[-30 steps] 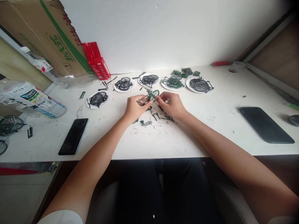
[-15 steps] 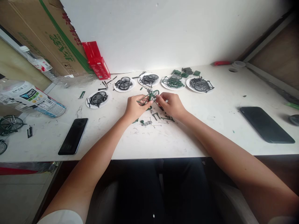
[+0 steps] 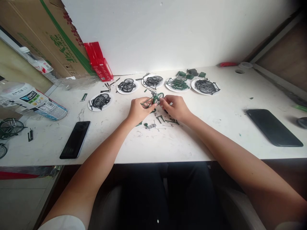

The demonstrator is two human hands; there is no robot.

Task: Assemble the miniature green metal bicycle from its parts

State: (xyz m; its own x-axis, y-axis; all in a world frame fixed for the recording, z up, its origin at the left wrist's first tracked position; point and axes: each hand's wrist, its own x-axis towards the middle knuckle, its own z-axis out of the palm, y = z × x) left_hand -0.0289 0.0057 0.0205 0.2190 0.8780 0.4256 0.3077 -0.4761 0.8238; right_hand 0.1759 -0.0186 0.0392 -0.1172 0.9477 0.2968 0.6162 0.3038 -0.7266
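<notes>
The person wears near-black trousers (image 3: 144, 198), plain, their folds lost in shadow. Left of the trousers, a white short sleeve (image 3: 63, 222) with a smooth, curved hem rings the left arm. Far right of them shows a pale, blurred sliver of right sleeve (image 3: 290, 225). Beyond the trousers, the left hand (image 3: 137, 110) and right hand (image 3: 177, 108) are bare.

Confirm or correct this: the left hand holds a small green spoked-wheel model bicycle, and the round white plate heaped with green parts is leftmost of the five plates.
Not leftmost: the head view shows the round white plate heaped with green parts fourth from the left. The left hand does hold the small green spoked-wheel model bicycle.
</notes>
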